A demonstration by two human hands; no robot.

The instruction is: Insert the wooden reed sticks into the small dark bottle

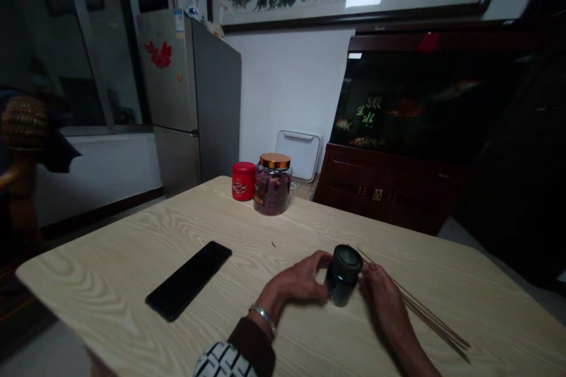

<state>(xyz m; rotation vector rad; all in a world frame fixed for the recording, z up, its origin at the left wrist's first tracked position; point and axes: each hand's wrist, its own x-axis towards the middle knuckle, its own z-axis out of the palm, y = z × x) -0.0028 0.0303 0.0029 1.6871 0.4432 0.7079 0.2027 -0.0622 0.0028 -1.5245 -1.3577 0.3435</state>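
A small dark glass jar (pixel 342 283) with a black ringed top stands near the middle of the table, between my two hands. From the left, my left hand (pixel 303 280) curves around it, thumb low and fingers higher up, with a gap at the palm. On the opposite side, the closed fingers of my right hand (pixel 384 297) press against the jar; their tips are partly hidden. Several thin brown sticks (pixel 435 325) lie on the table to the right, passing behind my right hand.
A black phone (pixel 189 280) lies on the wooden table (pixel 132 247) at left. Farther back stand a red canister (pixel 243 181) and a large jar of dried flowers (pixel 272 188) with a copper-coloured lid. Beyond are a fridge (pixel 216 100) and a fish tank (pixel 415 106).
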